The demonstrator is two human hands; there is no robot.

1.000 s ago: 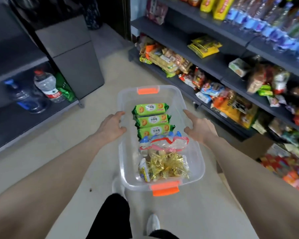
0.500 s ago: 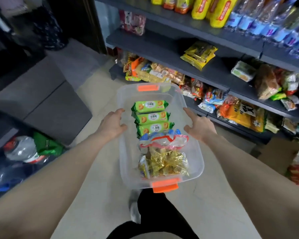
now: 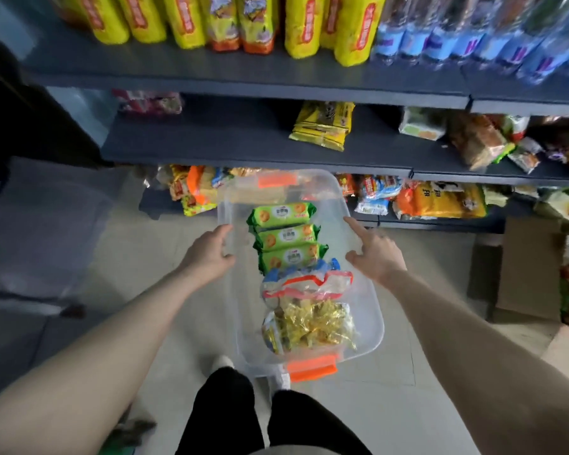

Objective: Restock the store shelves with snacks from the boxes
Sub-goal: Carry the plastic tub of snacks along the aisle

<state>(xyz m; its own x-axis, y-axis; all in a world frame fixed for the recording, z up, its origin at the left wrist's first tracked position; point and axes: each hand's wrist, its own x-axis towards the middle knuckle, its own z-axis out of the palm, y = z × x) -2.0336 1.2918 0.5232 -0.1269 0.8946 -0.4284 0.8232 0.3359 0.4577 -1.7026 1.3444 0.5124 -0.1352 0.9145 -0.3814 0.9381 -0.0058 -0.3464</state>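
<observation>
Head view, looking down: a person carries a clear plastic box [image 3: 368, 316] in front of a dark grey store shelf unit [image 3: 243, 152]. The left hand [image 3: 211, 254] grips the box's left long rim, fingers curled over the edge. The right hand [image 3: 375, 254] holds the right long rim, thumb on the rim and index finger stretched forward along it. Orange latches sit at the box's far end [image 3: 276, 180] and near end [image 3: 312, 367].

Inside the box, 3 green biscuit packs [image 3: 286, 236] lie stacked in a row toward the far end. Just behind them, toward the near end, lies a clear bag with red and blue trim [image 3: 306, 282], and a bag of gold-wrapped sweets [image 3: 312, 323] fills the near end.

The box's far end is level with the front edge of the bottom shelf, where noodle and snack packets [image 3: 194, 192] crowd together. On the middle shelf a stack of yellow packets [image 3: 322, 126] lies near the centre, with mixed snack bags [image 3: 473, 139] toward the right end. The top shelf carries upright yellow packages [image 3: 309, 24] and, to the right, blue-labelled bottles [image 3: 473, 37].

A brown cardboard box [image 3: 526, 267] stands on the floor at the right. The person's dark trouser legs [image 3: 230, 412] and a white shoe [image 3: 222, 361] show below.
</observation>
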